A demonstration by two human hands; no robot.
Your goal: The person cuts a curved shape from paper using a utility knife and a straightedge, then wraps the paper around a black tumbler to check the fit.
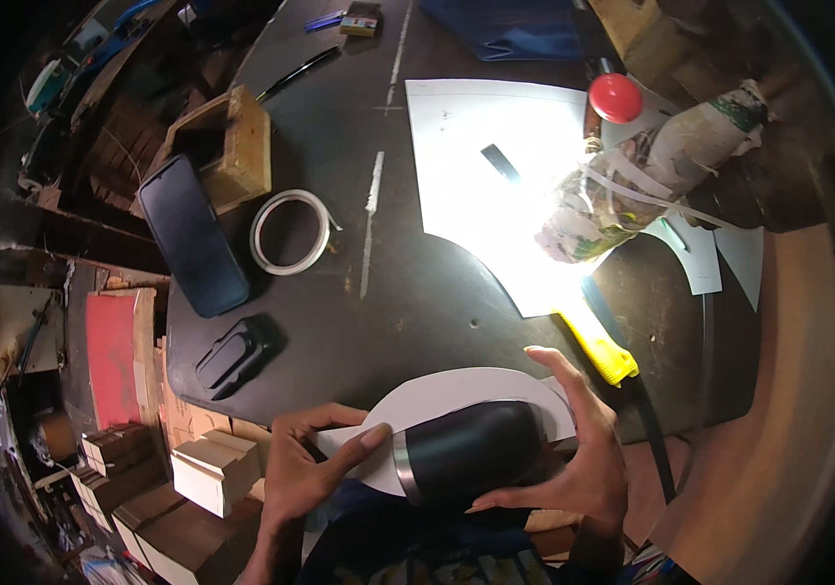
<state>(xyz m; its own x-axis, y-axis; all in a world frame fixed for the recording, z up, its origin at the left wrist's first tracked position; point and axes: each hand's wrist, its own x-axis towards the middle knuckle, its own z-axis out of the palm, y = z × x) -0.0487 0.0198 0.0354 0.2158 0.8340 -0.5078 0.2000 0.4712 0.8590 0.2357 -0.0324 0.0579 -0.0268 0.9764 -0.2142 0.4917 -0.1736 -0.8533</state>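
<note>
A black tumbler point(471, 450) with a silver band lies on its side in front of me at the table's near edge. A curved white paper piece point(437, 392) sits along its far side, with one end reaching towards the right palm. My left hand point(310, 463) pinches the paper's left end beside the silver band, thumb on top. My right hand point(588, 453) curves round the tumbler's right end. Its thumb is at the tumbler's near side, while the index finger stretches up beyond the paper. The right palm's contact with the tumbler is partly hidden.
On the dark table point(427, 322) are a phone point(193, 234) against a wooden box point(247, 146), a tape roll point(291, 232), a black case-like object point(234, 356), a pen point(300, 72), large white sheets point(466, 185), a yellow-handled cutter point(598, 346) and a wrapped lamp point(632, 185). Cartons point(183, 536) stand lower left.
</note>
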